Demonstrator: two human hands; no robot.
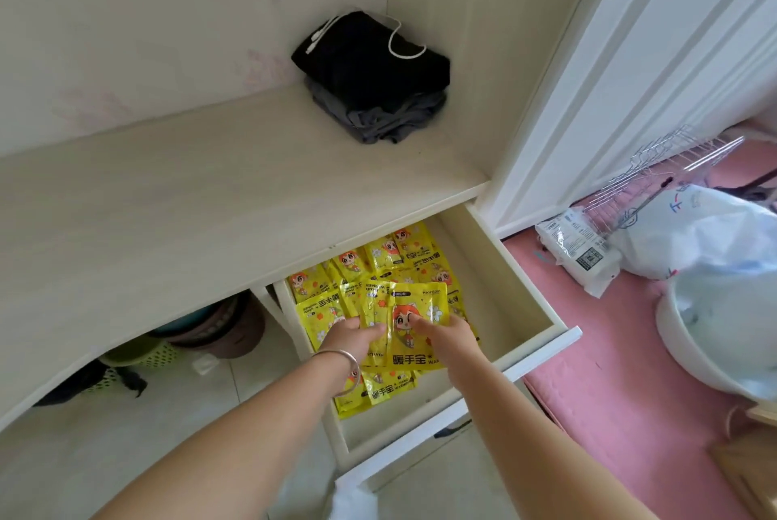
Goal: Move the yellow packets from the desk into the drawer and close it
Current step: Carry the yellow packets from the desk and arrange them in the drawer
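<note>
Fingers of the left hand [352, 335] and right hand [446, 332] curl round a fanned bunch of yellow packets [410, 324], holding it low over the open drawer [521, 301]. More of the same glossy, flat foil sachets, printed with a cartoon face, already carpet the drawer floor. No packets show on the pale wood-grain desk [176, 208], so the moving looks nearly done; letting go and shutting the drawer remain. A silver bangle [345, 359] rings the left wrist. Folded dark clothes [374, 78] sit in the desk's corner.
</note>
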